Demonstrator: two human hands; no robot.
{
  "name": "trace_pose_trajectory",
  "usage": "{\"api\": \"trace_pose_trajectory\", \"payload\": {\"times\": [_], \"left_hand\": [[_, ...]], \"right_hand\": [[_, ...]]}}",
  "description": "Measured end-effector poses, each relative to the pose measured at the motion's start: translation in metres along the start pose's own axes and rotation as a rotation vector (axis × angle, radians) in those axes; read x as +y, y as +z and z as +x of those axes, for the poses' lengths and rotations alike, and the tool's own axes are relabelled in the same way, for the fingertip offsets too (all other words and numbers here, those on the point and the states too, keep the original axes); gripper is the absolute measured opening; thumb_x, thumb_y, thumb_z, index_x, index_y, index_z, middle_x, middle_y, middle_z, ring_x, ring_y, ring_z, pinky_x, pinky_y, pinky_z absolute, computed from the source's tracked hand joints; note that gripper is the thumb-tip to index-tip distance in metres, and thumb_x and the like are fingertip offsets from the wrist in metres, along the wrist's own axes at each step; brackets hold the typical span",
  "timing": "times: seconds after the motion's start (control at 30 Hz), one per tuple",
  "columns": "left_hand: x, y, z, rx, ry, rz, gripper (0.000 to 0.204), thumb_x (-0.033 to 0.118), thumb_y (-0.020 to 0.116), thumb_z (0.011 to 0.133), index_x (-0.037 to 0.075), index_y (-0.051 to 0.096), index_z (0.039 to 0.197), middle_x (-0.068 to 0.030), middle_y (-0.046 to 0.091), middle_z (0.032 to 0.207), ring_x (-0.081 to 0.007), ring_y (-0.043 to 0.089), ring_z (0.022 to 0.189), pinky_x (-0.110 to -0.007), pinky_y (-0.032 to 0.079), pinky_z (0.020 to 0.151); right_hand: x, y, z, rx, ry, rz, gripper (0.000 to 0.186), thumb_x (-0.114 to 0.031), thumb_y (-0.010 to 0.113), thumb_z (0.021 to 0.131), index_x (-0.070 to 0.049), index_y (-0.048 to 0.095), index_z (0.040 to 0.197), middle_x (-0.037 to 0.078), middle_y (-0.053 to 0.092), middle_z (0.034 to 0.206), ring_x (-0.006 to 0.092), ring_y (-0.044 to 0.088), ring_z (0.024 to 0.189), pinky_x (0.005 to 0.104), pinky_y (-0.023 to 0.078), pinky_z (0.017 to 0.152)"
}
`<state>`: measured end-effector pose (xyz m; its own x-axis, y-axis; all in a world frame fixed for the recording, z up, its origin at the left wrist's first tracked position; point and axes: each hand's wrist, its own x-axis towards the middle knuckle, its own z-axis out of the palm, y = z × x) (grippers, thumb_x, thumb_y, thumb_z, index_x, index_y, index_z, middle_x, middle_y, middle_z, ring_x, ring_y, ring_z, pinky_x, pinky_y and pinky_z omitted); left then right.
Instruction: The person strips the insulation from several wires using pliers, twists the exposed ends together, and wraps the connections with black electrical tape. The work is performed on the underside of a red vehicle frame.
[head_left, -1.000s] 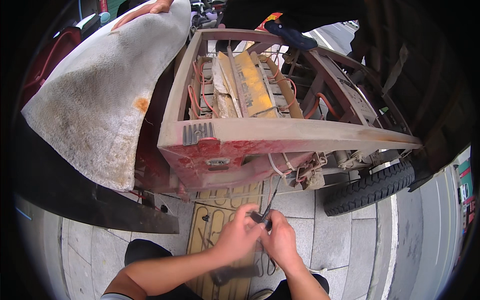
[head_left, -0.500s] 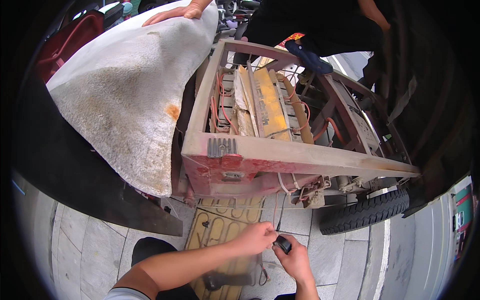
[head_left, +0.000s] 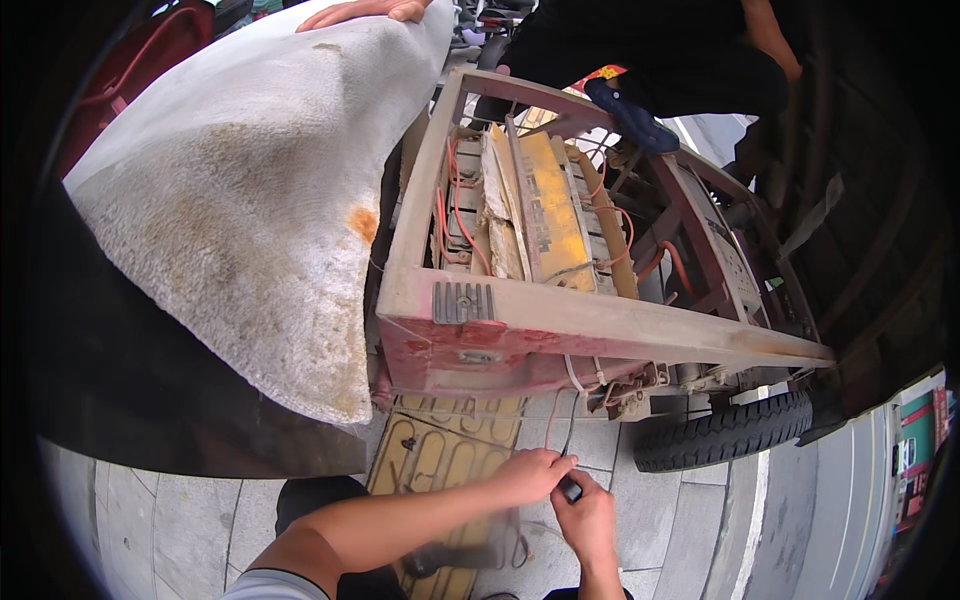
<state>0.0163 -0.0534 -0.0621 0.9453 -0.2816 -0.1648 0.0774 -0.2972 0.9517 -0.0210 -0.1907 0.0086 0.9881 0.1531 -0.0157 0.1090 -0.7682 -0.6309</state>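
Low in front of me, my left hand [head_left: 535,476] is closed in a pinch around a thin black wire [head_left: 570,432]. That wire and a thin red wire [head_left: 551,425] hang from the underside of a dusty red metal vehicle frame [head_left: 450,350]. My right hand [head_left: 588,522] is closed around a small black roll [head_left: 571,489], which looks like electrical tape. The two hands almost touch, the right one just below and beside the left. My fingers hide the wire ends and where the tape meets them.
Batteries [head_left: 598,235] with red cables and a yellow board [head_left: 550,205] sit inside the frame. A dirty white cover [head_left: 260,200] drapes at left, another person's hand [head_left: 370,12] on it. That person's shoe [head_left: 632,118] rests on the frame. A tyre [head_left: 725,432] stands at right.
My right hand has turned the black roll, so less of it shows, and has moved closer to my left. The whole view has shifted slightly.
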Motion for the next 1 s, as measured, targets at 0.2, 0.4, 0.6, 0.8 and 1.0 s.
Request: {"api": "trace_pose_trajectory", "payload": {"times": [0.2, 0.4, 0.6, 0.8, 1.0], "left_hand": [[0.0, 0.009, -0.002, 0.196, 0.071, 0.107, 0.052, 0.042, 0.046, 0.101, -0.002, 0.069, 0.088, -0.0249, 0.068, 0.083, -0.0442, 0.066, 0.083, -0.049, 0.049, 0.075], [-0.026, 0.005, 0.001, 0.254, 0.017, 0.103, 0.032, 0.028, 0.048, 0.102, 0.004, 0.066, 0.094, -0.0192, 0.068, 0.082, -0.0398, 0.067, 0.076, -0.052, 0.054, 0.068], [0.006, -0.01, -0.015, 0.023, -0.226, -0.516, 0.047, 0.035, 0.052, 0.105, 0.006, 0.054, 0.068, -0.0031, 0.052, 0.059, -0.0139, 0.049, 0.057, -0.033, 0.038, 0.054], [0.03, -0.038, -0.032, -0.203, -0.357, -0.876, 0.033, 0.032, 0.053, 0.107, 0.004, 0.065, 0.095, -0.012, 0.071, 0.084, -0.0059, 0.045, 0.06, -0.021, 0.04, 0.059], [0.032, -0.054, -0.045, -0.23, -0.442, -1.034, 0.027, 0.022, 0.055, 0.104, -0.001, 0.066, 0.115, -0.0119, 0.071, 0.098, -0.0073, 0.047, 0.067, -0.022, 0.042, 0.065]], "right_hand": [[0.021, 0.017, 0.008, 0.099, -0.162, -0.269, 0.026, -0.017, 0.076, 0.081, -0.002, 0.069, 0.101, 0.02, 0.071, 0.083, 0.0379, 0.07, 0.077, 0.0452, 0.057, 0.072], [0.04, 0.035, 0.032, -0.104, 0.041, -0.625, 0.014, -0.017, 0.07, 0.085, -0.004, 0.068, 0.09, 0.022, 0.073, 0.089, 0.039, 0.072, 0.085, 0.0459, 0.059, 0.075], [0.16, 0.024, 0.052, -0.082, 0.401, -0.556, 0.024, -0.025, 0.064, 0.09, -0.002, 0.067, 0.095, 0.029, 0.071, 0.094, 0.0435, 0.07, 0.094, 0.0533, 0.057, 0.083], [0.196, 0.073, 0.048, -0.108, 0.577, -0.441, 0.053, -0.044, 0.057, 0.094, 0.004, 0.061, 0.115, 0.03, 0.069, 0.11, 0.0454, 0.064, 0.11, 0.0484, 0.051, 0.098], [0.242, 0.121, -0.003, -0.349, 0.666, -0.411, 0.065, -0.034, 0.06, 0.092, 0.002, 0.04, 0.143, 0.027, 0.042, 0.147, 0.0407, 0.043, 0.137, 0.0505, 0.044, 0.108]]}}
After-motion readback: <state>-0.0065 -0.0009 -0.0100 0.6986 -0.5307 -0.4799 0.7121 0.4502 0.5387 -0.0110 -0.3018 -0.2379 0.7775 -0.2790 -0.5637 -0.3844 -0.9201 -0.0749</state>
